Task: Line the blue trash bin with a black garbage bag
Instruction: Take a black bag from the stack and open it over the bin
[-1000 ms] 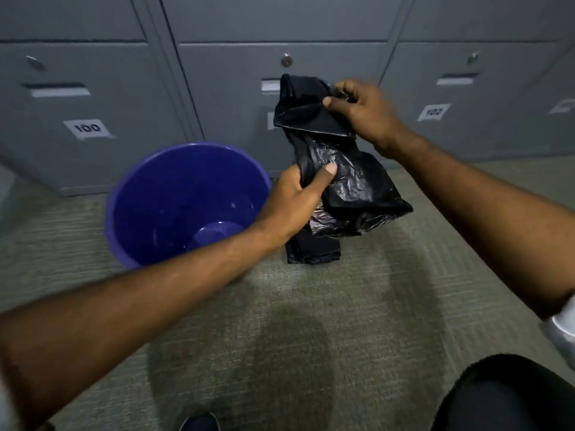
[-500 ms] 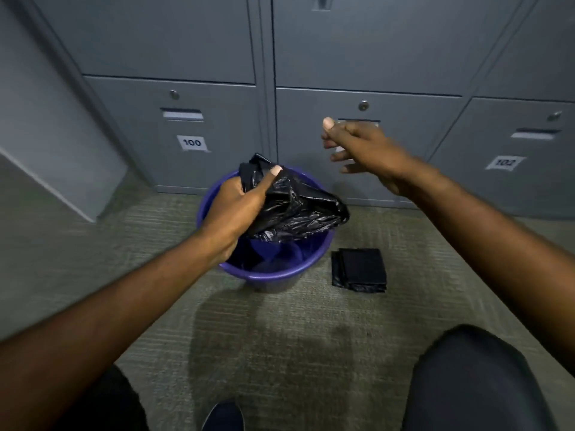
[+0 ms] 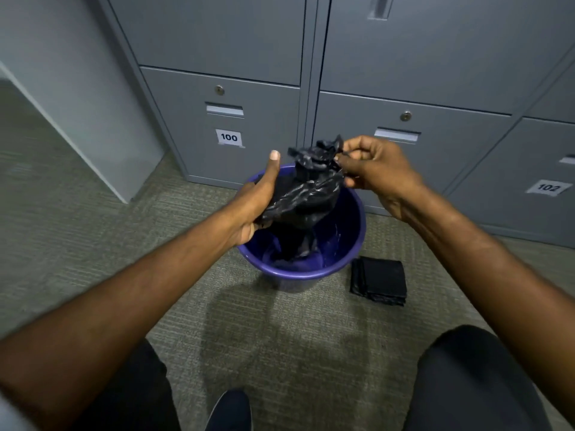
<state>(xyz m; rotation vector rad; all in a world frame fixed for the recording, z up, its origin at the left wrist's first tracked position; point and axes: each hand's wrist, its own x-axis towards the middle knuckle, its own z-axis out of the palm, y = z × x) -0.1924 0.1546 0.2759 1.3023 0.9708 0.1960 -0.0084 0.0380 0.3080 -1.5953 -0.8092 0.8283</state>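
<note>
A round blue trash bin (image 3: 345, 244) stands upright on the carpet in front of grey lockers. A crumpled black garbage bag (image 3: 305, 194) hangs over the bin's mouth, its lower end dipping inside. My left hand (image 3: 258, 197) grips the bag's left side, thumb raised. My right hand (image 3: 373, 169) pinches the bag's upper edge between thumb and fingers. Both hands are above the bin's far half.
A folded stack of black bags (image 3: 378, 279) lies on the carpet just right of the bin. Grey lockers (image 3: 230, 132) numbered 100 and 102 rise directly behind it. A pale wall corner (image 3: 93, 119) stands at left. My knees and one shoe (image 3: 230, 412) fill the bottom.
My right hand, open and apart half a second ago, has come back and taken hold of the bag's top edge. The bag now hangs lower into the bin.
</note>
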